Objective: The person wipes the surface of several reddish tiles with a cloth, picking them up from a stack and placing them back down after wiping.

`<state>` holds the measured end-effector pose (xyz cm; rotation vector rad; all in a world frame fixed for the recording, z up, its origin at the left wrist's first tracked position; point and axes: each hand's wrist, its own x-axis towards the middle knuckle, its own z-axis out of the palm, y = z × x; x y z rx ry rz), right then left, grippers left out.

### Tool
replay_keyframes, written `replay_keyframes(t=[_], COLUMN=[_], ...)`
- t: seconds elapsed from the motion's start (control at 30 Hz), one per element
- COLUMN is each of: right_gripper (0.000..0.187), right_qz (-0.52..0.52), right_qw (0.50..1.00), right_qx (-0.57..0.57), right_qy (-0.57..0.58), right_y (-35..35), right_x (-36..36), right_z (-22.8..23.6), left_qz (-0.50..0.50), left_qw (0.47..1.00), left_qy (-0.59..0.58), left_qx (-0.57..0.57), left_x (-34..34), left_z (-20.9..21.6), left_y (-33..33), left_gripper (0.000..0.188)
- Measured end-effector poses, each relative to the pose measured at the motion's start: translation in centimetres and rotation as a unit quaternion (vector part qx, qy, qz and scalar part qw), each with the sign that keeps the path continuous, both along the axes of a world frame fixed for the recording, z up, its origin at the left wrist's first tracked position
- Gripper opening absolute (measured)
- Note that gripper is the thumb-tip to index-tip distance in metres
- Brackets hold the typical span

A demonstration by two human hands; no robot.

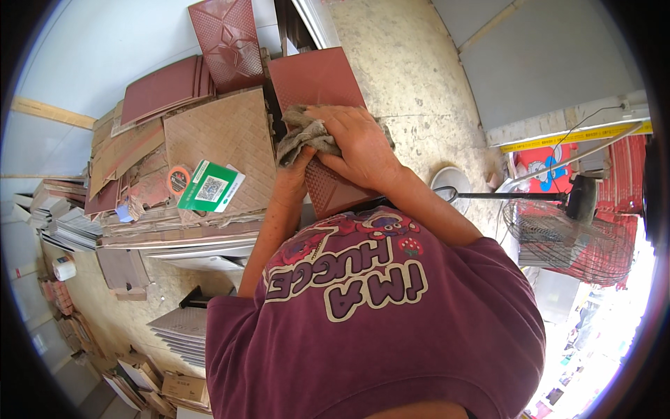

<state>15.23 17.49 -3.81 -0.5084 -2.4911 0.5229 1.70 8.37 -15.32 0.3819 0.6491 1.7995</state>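
A dark red tile point(317, 78) with an embossed pattern lies lengthwise in front of me, its near end close to my shirt. A crumpled grey rag point(299, 134) rests across its middle. My right hand point(359, 143) presses down on the rag, fingers bent over it and pointing left. Beneath it, at the tile's left edge, my left hand point(301, 166) grips the rag's near side; most of its fingers are hidden under the cloth. Just beyond to the left, a patterned red tile point(227, 45) stands propped upright.
To my left, stacked red tiles point(160, 87) and cardboard point(223, 133) carry a green printed card point(208, 187) and a tape roll point(179, 180). A bucket point(453, 180) and a wire-caged fan point(558, 237) stand to the right. Grey tiles point(180, 328) are piled behind at left.
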Motion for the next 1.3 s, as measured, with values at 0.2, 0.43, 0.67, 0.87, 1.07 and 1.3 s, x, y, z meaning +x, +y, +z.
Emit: replay_keyframes(t=[0.2,0.43,0.67,0.87,1.07,1.3], right_gripper=[0.064,0.071,0.071,0.064,0.061,0.061], right_qz=[-0.016,-0.026,-0.088,-0.118,-0.074,0.02], right_qw=[1.0,0.999,0.996,0.991,0.994,0.999], right_qx=[-0.012,-0.019,0.016,0.056,0.074,-0.005], right_qy=[-0.011,-0.024,0.008,0.035,0.033,0.05], right_y=[-1.6,-1.1,1.5,4.4,4.2,1.9], right_x=[2.3,3.3,2.3,-0.1,-3.6,-3.2], right_z=[-0.2,-0.4,-0.5,-0.1,-0.1,-0.1], left_qz=[-0.021,0.007,0.012,-0.001,-0.045,0.018], left_qw=[1.0,1.0,0.999,0.996,0.997,0.999], left_qy=[-0.008,0.005,0.023,0.044,0.041,0.049], left_qx=[0.01,-0.019,-0.04,-0.072,-0.057,0.005], left_x=[-0.6,-0.1,0.1,0.0,-0.7,0.3], left_z=[0.9,1.6,2.2,1.6,0.4,-0.2], left_y=[0.3,0.9,1.0,0.9,0.6,0.8], left_gripper=[0.045,0.048,0.049,0.048,0.046,0.053])
